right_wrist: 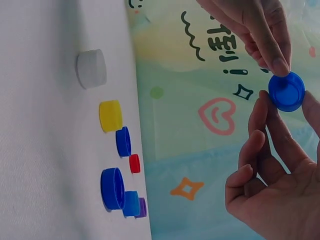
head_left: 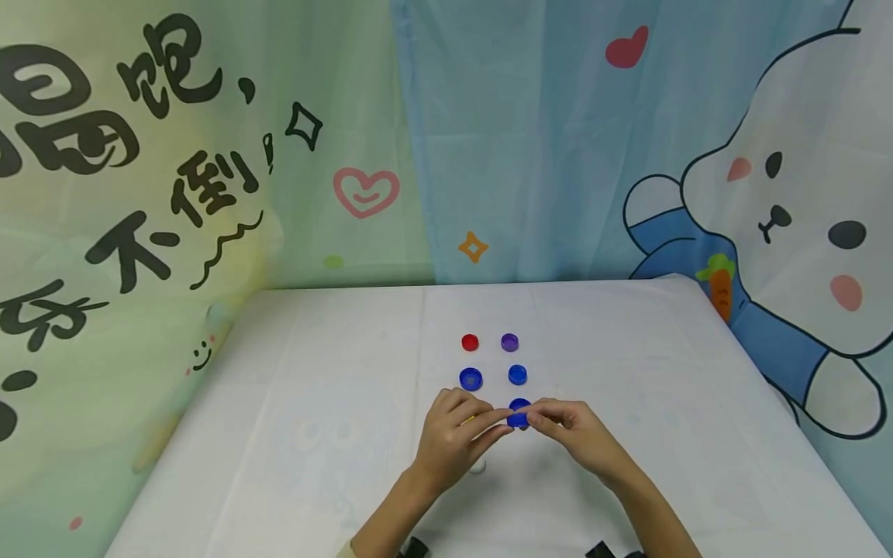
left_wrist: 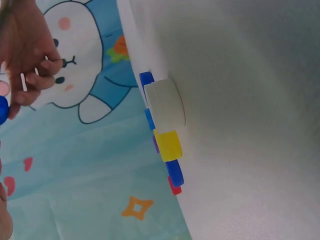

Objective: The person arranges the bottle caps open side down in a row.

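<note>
A blue bottle cap [head_left: 518, 420] is held above the table between my two hands. My left hand [head_left: 455, 435] pinches its edge with the fingertips, coming from the left. On the other side, the thumb and forefinger of my right hand [head_left: 580, 435] grip the rim. In the right wrist view the cap [right_wrist: 286, 92] shows its hollow side, and the right hand's other fingers are loosely curled. The left wrist view catches just part of the cap [left_wrist: 3, 110] at its left edge, beside the right hand [left_wrist: 31, 60].
Several caps stand on the white table [head_left: 314, 403]: red [head_left: 470, 342], purple [head_left: 509, 342], a wide blue one [head_left: 470, 379], a lighter blue one [head_left: 518, 374], and another blue one [head_left: 519, 404] partly behind the held cap. Yellow [right_wrist: 111, 116] and white [right_wrist: 92, 69] caps are mostly hidden by the left hand in the head view.
</note>
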Demonstrator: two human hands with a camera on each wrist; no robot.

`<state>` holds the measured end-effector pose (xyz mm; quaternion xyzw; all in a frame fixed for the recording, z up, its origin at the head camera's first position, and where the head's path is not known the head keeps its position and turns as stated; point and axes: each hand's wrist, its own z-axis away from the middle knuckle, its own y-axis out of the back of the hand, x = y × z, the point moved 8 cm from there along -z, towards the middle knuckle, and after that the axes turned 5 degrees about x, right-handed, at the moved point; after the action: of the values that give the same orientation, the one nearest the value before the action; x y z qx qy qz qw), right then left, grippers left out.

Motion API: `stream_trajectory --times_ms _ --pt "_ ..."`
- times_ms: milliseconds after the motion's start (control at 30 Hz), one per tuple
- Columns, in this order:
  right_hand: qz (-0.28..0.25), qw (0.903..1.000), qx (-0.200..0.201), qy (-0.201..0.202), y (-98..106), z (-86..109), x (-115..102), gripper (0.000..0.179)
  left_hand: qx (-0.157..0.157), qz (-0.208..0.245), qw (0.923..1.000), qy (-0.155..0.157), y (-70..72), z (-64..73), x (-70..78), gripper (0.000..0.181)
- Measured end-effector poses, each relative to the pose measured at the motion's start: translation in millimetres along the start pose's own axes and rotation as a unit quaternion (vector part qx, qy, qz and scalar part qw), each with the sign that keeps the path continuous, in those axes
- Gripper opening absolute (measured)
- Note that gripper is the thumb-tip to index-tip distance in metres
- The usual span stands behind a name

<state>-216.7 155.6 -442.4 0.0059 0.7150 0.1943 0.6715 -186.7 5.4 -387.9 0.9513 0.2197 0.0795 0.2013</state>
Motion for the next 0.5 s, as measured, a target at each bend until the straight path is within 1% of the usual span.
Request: stream_trajectory --times_ms 167,267,333,433,500 --pt "-0.001 0.9999 0.011 -0.004 1.2 -0.7 1.7 0.025 0.003 0.002 1.0000 0.002 -0.3 0.1 -0.2 0.020" --pt "0.007 0.9995 0.029 0.014 4.6 0.0 0.5 0.021 0.006 0.001 0.9999 0.013 -0.8 0.1 -0.9 0.024" --pt "0.008 0.9982 0.046 0.037 7.8 1.7 -2.1 0.019 0.010 0.001 0.9995 0.029 -0.9 0.5 -1.9 0.029" --pt "0.004 0.9951 0.068 0.072 13.0 5.2 -5.7 0.018 0.017 0.009 0.9979 0.062 -1.8 2.3 -4.1 0.035" --pt "0.001 0.9933 0.078 0.085 15.2 7.2 -6.9 0.019 0.014 0.020 0.9961 0.084 -3.7 4.0 -5.8 0.035"
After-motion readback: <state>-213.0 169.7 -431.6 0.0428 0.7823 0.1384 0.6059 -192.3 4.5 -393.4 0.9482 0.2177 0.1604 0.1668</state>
